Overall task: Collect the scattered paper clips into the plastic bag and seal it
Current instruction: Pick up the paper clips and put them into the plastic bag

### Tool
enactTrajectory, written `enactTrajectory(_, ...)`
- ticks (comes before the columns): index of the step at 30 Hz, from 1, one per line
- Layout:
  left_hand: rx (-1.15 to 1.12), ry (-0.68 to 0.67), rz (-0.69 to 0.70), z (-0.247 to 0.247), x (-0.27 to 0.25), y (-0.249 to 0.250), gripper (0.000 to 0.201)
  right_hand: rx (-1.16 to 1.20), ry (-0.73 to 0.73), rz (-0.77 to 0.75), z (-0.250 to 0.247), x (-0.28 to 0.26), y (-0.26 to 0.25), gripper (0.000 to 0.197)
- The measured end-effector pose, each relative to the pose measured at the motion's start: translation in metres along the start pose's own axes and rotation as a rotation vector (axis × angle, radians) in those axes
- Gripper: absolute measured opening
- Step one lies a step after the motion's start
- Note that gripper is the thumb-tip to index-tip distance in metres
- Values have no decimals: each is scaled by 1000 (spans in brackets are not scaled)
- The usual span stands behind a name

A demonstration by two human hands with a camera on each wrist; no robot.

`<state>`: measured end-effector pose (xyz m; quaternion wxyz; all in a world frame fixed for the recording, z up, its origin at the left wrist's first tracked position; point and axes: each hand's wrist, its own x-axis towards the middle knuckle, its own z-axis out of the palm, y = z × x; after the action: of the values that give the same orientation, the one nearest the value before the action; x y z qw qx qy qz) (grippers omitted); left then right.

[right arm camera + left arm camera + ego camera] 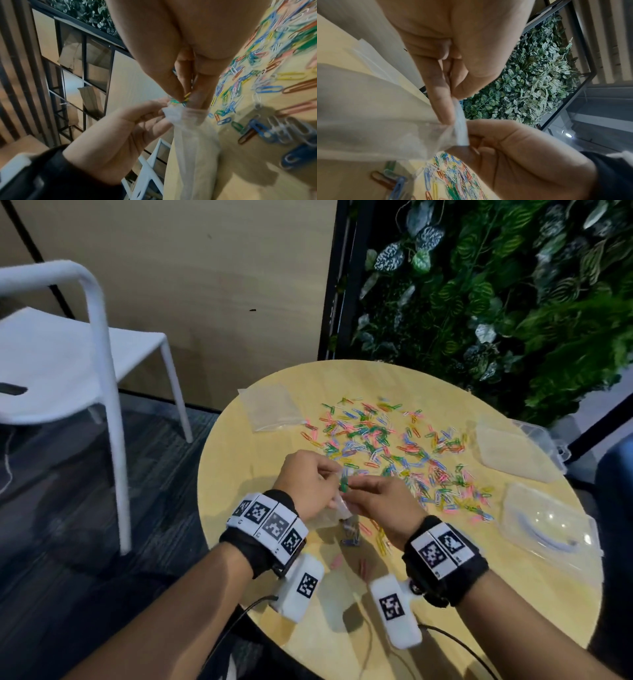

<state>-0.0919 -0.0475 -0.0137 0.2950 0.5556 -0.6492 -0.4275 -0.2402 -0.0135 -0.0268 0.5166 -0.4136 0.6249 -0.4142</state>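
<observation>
Left hand grip pinches plastic bag mouth; right hand grip pinches paper clips above.

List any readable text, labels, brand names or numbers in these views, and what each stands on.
No readable words, brands or numbers in any view.
Wristbands and camera housings: square black-and-white coded markers only, no letters; the tiny marks under the left band's markers are too small to read.
Plastic bag, paper clips, plastic boxes: no print visible.
</observation>
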Motion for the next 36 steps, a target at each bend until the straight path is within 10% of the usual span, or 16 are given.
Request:
enactTrajectory(10, 58, -105, 44, -7, -11, 1, 21, -1012, 24, -528, -2, -4, -4, 23)
enactTrajectory(15, 77, -47, 53, -18, -12, -1, 20, -886, -186, -537, -2, -11, -12, 37)
enactTrajectory(19, 43, 20, 33, -36, -6, -5, 19, -743, -38, -511, -21, -6, -20, 35)
enactTrajectory(22, -42, 49, -1, -49, -4, -10, 19, -966, -125, -585, -28, -1, -11, 26)
enactTrajectory(28, -7, 116, 2, -64, -4, -17, 21, -1356, -373, -573, -5, -3, 43, 78)
enactTrajectory(36, 1, 102, 0, -62, -11, -16, 23, -1663, -298, -417, -19, -18, 65, 52)
